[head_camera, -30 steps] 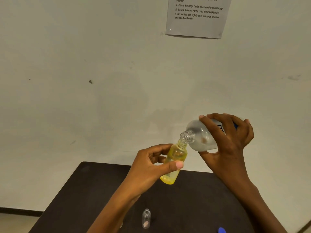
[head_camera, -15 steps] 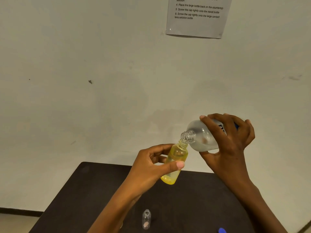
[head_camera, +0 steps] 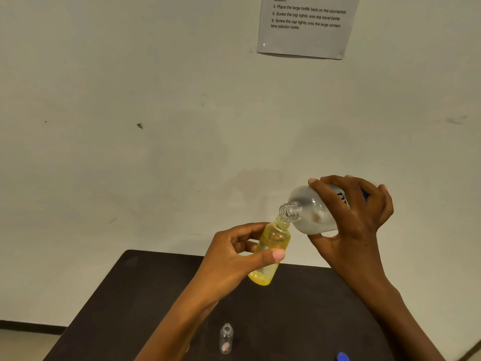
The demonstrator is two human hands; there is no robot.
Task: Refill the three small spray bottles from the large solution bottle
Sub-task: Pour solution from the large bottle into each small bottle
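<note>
A clear small bottle stands uncapped on the dark tabletop. Above it, the left hand pinches a tilted yellow bottle, its neck meeting the mouth of the frosted large bottle, which the right hand grips. The wall sheet reads "Place the large bottle back".

wall notice cut at top, blue item cropped below, large bottle label covered

A dark table stands against a pale wall. High on this wall hangs a printed instruction sheet, cut off by the top edge, and its steps 4 to 6 are readable. Further left the wall has a small dark mark. A dark baseboard runs at the lower left.
</note>
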